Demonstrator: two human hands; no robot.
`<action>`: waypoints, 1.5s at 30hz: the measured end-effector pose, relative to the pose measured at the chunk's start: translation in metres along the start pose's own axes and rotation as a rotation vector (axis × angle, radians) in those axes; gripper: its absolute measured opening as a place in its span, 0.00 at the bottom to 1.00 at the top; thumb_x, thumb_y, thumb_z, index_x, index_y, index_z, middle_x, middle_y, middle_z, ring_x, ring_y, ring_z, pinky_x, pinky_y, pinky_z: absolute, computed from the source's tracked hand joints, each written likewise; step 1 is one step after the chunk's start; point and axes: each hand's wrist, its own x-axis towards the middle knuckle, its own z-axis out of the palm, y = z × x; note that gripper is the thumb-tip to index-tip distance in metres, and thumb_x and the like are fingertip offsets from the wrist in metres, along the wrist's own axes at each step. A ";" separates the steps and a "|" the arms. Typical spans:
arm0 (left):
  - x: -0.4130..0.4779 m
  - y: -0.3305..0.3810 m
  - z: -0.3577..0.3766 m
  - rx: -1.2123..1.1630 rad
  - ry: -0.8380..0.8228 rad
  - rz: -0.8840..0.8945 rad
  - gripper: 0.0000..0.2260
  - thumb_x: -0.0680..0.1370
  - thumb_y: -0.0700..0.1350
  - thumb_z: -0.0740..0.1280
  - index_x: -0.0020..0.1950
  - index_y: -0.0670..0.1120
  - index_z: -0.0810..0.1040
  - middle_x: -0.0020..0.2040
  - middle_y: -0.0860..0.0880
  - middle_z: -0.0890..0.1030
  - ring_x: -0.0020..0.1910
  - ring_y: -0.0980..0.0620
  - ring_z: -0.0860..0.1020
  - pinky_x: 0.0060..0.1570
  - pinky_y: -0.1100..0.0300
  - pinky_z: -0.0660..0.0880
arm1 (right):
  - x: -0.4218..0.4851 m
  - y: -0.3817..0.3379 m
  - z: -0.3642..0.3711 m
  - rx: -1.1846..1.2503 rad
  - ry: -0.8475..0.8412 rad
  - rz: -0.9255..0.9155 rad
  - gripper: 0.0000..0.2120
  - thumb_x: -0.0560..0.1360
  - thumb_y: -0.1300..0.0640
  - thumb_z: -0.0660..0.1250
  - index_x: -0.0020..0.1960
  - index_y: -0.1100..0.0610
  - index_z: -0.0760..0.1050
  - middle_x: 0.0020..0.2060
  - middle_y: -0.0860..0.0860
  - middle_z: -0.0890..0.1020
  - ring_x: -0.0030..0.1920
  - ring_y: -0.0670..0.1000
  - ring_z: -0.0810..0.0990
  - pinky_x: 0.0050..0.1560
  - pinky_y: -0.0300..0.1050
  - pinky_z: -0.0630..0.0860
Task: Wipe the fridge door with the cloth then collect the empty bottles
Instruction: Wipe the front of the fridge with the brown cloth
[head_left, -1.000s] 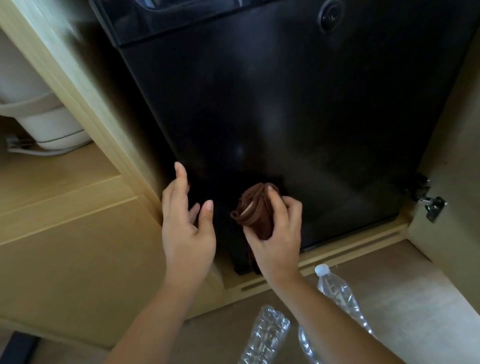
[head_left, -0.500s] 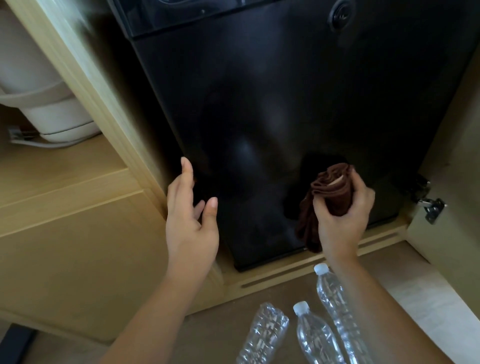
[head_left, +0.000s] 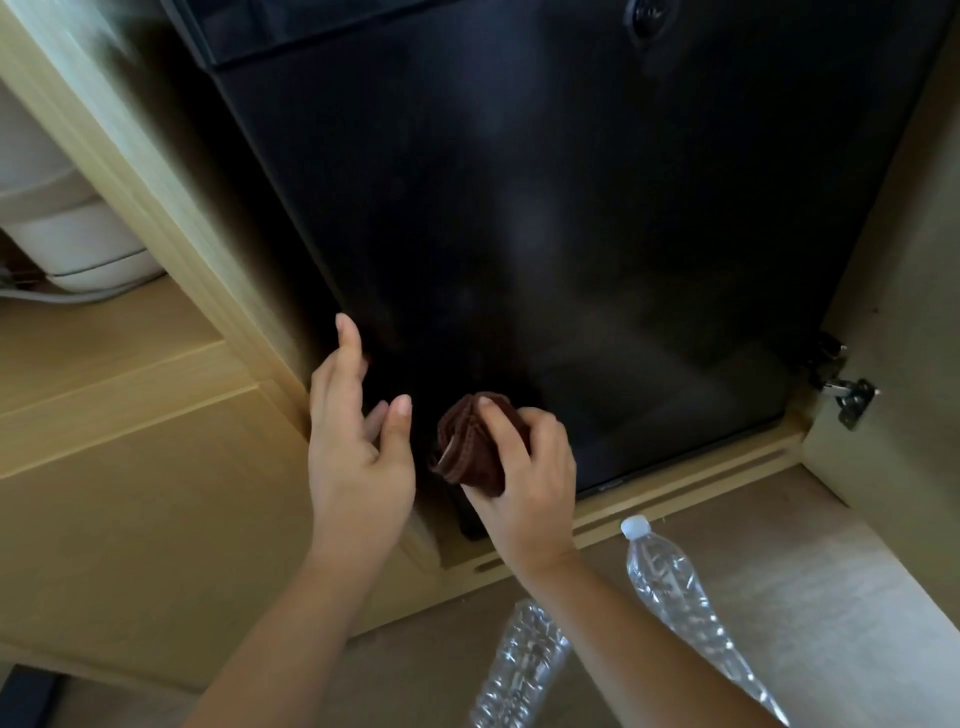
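Note:
A black fridge door (head_left: 545, 234) fills the middle of the view, set inside a light wooden cabinet. My right hand (head_left: 530, 478) grips a bunched brown cloth (head_left: 467, 447) and presses it against the door's lower left part. My left hand (head_left: 358, 447) is open, fingers spread, resting at the door's left edge just beside the cloth. Two clear plastic bottles lie on the floor below: one with a white cap (head_left: 675, 587) to the right of my right forearm, another (head_left: 524, 670) between my forearms, its top hidden by the arm.
A wooden cabinet frame (head_left: 171, 218) borders the fridge on the left, with a white appliance (head_left: 67, 239) on a shelf beyond it. An open cabinet door with a metal hinge (head_left: 849, 400) stands at the right. A wooden sill (head_left: 675, 493) runs under the fridge.
My right hand swept the cloth from lower left to the door's lower right, then back to the lower left beside my left hand. A third bottle seen half a second ago is now hidden.

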 end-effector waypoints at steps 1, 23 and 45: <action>0.000 0.000 0.000 0.001 -0.001 -0.001 0.32 0.77 0.35 0.60 0.69 0.61 0.48 0.62 0.70 0.59 0.62 0.76 0.60 0.59 0.74 0.66 | 0.001 0.004 -0.003 -0.022 -0.005 -0.021 0.29 0.65 0.50 0.72 0.63 0.49 0.65 0.50 0.51 0.67 0.45 0.54 0.72 0.42 0.51 0.74; 0.002 0.020 0.040 0.484 0.161 -0.128 0.44 0.71 0.46 0.71 0.75 0.42 0.43 0.69 0.37 0.61 0.64 0.38 0.65 0.63 0.43 0.66 | 0.058 0.159 -0.105 0.298 0.300 0.577 0.29 0.68 0.69 0.70 0.66 0.57 0.68 0.59 0.60 0.70 0.58 0.54 0.72 0.49 0.16 0.59; 0.005 0.025 0.047 0.554 0.202 -0.132 0.44 0.71 0.44 0.72 0.73 0.35 0.44 0.66 0.30 0.62 0.63 0.33 0.62 0.62 0.44 0.62 | 0.031 0.202 -0.101 0.435 0.190 0.730 0.27 0.67 0.67 0.71 0.64 0.54 0.68 0.59 0.54 0.75 0.59 0.52 0.74 0.57 0.35 0.70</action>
